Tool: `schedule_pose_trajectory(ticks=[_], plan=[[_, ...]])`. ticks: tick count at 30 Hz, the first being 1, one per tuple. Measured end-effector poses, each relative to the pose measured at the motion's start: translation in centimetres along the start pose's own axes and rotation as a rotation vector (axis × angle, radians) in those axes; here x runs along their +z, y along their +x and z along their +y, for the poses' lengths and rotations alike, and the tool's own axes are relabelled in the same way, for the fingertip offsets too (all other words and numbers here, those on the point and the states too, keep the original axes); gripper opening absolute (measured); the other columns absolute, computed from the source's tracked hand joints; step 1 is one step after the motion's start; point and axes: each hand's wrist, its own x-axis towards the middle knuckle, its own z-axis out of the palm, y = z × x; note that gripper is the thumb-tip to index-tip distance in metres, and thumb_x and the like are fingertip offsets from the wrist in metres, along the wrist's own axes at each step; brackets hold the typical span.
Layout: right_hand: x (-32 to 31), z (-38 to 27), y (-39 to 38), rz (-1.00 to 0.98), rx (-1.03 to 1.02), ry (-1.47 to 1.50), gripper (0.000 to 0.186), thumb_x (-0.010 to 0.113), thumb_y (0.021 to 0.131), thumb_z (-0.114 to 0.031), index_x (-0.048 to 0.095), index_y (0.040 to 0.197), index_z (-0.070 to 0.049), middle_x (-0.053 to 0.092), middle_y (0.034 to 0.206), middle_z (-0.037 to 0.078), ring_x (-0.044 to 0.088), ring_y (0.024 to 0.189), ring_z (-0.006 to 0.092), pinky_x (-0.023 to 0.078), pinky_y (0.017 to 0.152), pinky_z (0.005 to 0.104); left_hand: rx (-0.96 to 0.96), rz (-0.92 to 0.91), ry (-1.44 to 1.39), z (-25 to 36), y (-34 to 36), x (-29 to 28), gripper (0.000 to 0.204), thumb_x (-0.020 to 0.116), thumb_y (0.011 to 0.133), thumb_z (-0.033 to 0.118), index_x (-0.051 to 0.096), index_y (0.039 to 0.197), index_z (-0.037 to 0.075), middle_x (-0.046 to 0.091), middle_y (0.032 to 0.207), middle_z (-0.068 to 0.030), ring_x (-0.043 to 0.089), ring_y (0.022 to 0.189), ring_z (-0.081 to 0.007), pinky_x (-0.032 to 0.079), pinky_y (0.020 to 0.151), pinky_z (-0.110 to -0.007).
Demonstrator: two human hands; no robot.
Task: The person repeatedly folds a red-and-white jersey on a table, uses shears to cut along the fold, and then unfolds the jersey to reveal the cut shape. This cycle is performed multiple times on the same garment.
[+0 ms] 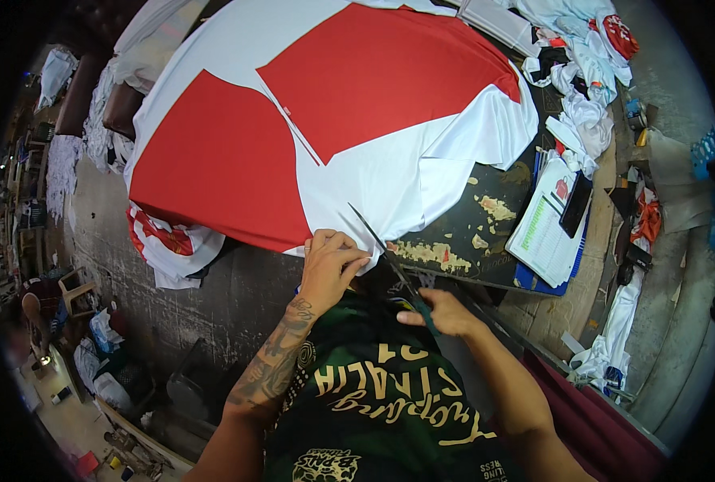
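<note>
A large white fabric [377,181] with printed red panels [221,161] is spread over the dark table and hangs over its near edge. My left hand [333,259] is closed on the near edge of this fabric, fingers bent over it. My right hand [444,312] grips the handles of a pair of scissors [402,271] with dark blades. The blades point up and left, slightly apart, with the tips over the white part just right of my left hand. How far the lower blade reaches under the fabric I cannot tell.
The table's worn dark surface [498,197] shows at the right. Papers on a blue clipboard [546,221] lie there with a black phone [576,207] on top. Crumpled white cloths [586,104] are heaped farther right. Another person [40,309] is at the far left.
</note>
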Motion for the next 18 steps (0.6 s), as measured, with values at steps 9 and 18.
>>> schedule_pose_trajectory(ticks=[9, 18], plan=[[-1.8, -5.1, 4.0, -0.061, 0.150, -0.068, 0.063, 0.085, 0.085, -0.063, 0.073, 0.087, -0.001, 0.063, 0.068, 0.001, 0.061, 0.062, 0.0120, 0.047, 0.058, 0.0278, 0.053, -0.141, -0.038, -0.9, 1.0, 0.0, 0.011, 0.080, 0.089, 0.015, 0.080, 0.096, 0.007, 0.065, 0.116, -0.0015, 0.049, 0.127, -0.0294, 0.038, 0.110, -0.047], [-3.0, -12.4, 8.7, -0.084, 0.177, -0.051, 0.071, 0.085, 0.081, -0.068, 0.075, 0.088, 0.002, 0.070, 0.074, 0.007, 0.062, 0.071, 0.0166, 0.051, 0.068, 0.0331, 0.054, -0.363, -0.232, -3.4, 2.5, -1.9, 0.024, 0.081, 0.086, 0.014, 0.077, 0.109, 0.007, 0.067, 0.124, -0.0068, 0.049, 0.134, -0.0314, 0.040, 0.115, -0.047]])
